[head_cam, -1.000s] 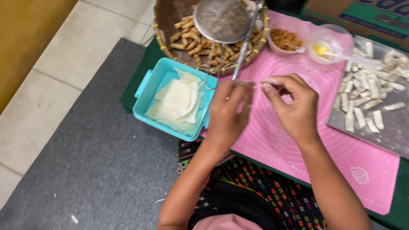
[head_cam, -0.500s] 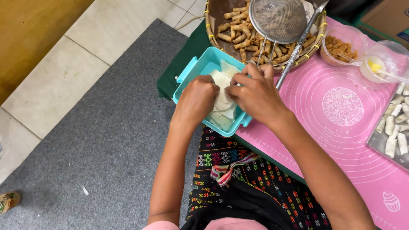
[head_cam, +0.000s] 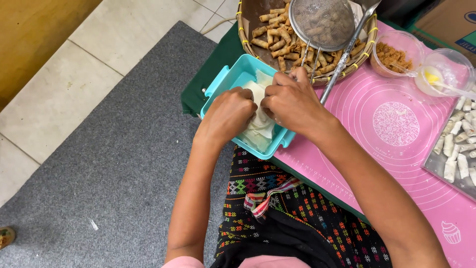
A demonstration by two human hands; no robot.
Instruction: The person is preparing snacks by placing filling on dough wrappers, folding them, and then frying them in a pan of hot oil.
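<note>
Pink mat [head_cam: 396, 164] is spread over the right half of the frame as work surface. Basket [head_cam: 248, 27] of fried rolls is set top centre, strainer [head_cam: 322, 22] laid across it. Teal box [head_cam: 230, 82] sits at mat's left edge, within reach. Cardboard box [head_cam: 446, 20] is seen top right, blue print. Left hand [head_cam: 228, 114] and right hand [head_cam: 292, 101] are curled, fingers pinching wrappers [head_cam: 260, 129] inside the teal box.

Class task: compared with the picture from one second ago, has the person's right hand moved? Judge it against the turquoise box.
Yes. The right hand moved from above the pink mat leftward, over the turquoise box of wrappers.
</note>
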